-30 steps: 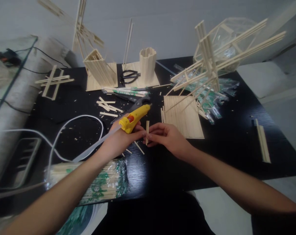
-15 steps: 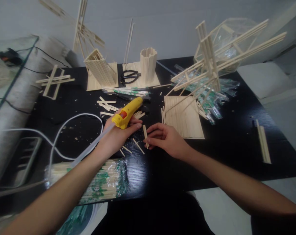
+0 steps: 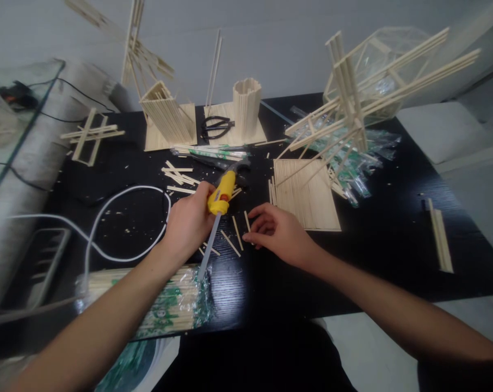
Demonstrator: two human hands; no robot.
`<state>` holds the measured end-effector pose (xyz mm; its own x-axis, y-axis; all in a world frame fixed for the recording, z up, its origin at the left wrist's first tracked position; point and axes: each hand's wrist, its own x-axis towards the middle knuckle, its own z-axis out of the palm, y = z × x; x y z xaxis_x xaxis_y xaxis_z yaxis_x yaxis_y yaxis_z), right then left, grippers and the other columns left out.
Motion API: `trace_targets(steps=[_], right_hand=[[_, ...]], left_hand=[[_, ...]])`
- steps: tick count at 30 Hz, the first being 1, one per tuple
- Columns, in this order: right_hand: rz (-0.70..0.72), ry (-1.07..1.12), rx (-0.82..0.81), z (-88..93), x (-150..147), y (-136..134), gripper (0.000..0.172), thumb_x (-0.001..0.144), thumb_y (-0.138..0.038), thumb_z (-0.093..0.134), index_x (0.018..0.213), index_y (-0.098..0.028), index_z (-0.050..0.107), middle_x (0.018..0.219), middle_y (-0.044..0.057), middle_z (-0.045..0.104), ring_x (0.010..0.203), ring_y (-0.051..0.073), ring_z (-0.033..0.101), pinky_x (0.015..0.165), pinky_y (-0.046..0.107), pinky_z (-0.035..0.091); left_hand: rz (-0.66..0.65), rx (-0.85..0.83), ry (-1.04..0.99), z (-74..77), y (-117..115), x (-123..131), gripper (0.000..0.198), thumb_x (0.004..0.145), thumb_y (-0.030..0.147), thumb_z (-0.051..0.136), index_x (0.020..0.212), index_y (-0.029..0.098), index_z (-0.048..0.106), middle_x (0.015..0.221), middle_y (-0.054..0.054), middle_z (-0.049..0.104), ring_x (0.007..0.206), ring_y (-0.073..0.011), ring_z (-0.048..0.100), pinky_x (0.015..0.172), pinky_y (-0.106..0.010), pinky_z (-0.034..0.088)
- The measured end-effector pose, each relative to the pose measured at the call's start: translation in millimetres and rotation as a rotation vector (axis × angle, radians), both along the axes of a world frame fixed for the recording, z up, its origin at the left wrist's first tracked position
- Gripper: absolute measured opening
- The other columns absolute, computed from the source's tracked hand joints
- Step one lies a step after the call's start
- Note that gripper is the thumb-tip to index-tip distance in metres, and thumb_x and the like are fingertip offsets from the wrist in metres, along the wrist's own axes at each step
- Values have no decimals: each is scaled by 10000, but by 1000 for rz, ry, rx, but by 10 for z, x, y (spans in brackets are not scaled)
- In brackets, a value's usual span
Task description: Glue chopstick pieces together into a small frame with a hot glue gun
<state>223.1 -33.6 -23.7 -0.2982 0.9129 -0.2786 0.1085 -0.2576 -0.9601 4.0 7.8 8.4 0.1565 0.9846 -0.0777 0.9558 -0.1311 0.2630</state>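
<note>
My left hand point(image 3: 191, 220) is closed around a yellow hot glue gun point(image 3: 222, 193). A translucent glue stick point(image 3: 209, 245) sticks out of its back end toward me. Between the fingertips of my right hand point(image 3: 277, 234) is a short wooden stick point(image 3: 247, 220), held just above the black table. Another short stick point(image 3: 237, 233) lies right beside it, left of my right fingertips. More cut sticks point(image 3: 230, 243) are scattered on the table between my hands.
A bagged bundle of sticks point(image 3: 168, 305) lies at the front left, near a looped white cord point(image 3: 128, 190). Stick towers point(image 3: 246, 109) and black scissors point(image 3: 217, 128) stand behind. At right are a flat stick panel point(image 3: 307, 201) and a tall stick frame point(image 3: 348, 103).
The glue gun has turned in my left hand, its back end swinging right and its nozzle lowering. One of the two sticks at my right fingers now lies apart on the table.
</note>
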Motion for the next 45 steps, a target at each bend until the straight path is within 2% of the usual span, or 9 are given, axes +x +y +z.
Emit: trace_targets(steps=[6,9,13,19,25,32,38,41,45], right_hand=[[-25,140,-63,-37,16,35,383,747,-344,878,995,-201,625,804,-5,706,699,152,714,683,336,643],[-41,205,-94,-27,22,54,358,763,-332,869,1005,-203,639,842,3,726,745,153,737,785,366,661],[-78,298,-135,9,12,61,377,744,-379,897,984,-209,662,918,10,740,854,171,761,878,396,665],[-114,326,-154,46,-8,59,384,697,-409,937,907,-200,693,916,6,744,865,164,749,917,396,655],[-113,323,-167,84,-18,69,374,655,-418,955,833,-206,704,819,-21,733,756,142,728,894,384,643],[-99,372,-223,78,-12,76,351,656,-367,963,858,-190,736,795,-26,742,715,117,719,802,306,628],[-41,395,-252,86,-12,66,309,687,-357,944,862,-193,749,784,-31,742,704,107,710,793,295,623],[-19,407,-272,96,-12,55,276,703,-328,934,858,-195,748,775,-34,741,708,106,709,804,298,619],[-7,398,-286,110,-12,47,284,697,-330,938,858,-188,753,783,-24,753,720,110,710,803,297,617]], left_hand=[[-81,-17,-52,-21,-35,-61,290,859,296,598,1135,220,549,822,-53,731,705,-274,703,601,-299,414],[-78,-28,-283,-28,-95,-66,242,873,355,642,1070,234,571,851,-23,736,709,-232,696,631,-290,450],[18,-149,-646,-37,-135,4,237,820,400,755,930,232,629,908,-6,748,781,-190,699,704,-286,515],[61,-330,-837,-28,-155,133,224,763,332,808,840,203,643,826,-2,702,765,-168,681,727,-295,539],[54,-369,-857,-6,-182,148,197,755,299,816,812,195,658,822,-16,698,776,-168,670,703,-288,528],[68,-412,-956,21,-167,162,243,745,292,840,840,193,639,808,7,695,754,-147,661,727,-284,540],[48,-215,-1005,34,-166,139,306,768,319,866,1000,200,706,1019,-37,747,853,-159,672,800,-315,556],[32,-217,-1060,16,-170,132,352,758,307,890,1004,213,655,1135,-46,759,953,-177,698,859,-331,566],[46,-260,-1097,-1,-177,139,398,732,282,908,975,219,598,1149,-43,765,927,-175,706,833,-336,576]])
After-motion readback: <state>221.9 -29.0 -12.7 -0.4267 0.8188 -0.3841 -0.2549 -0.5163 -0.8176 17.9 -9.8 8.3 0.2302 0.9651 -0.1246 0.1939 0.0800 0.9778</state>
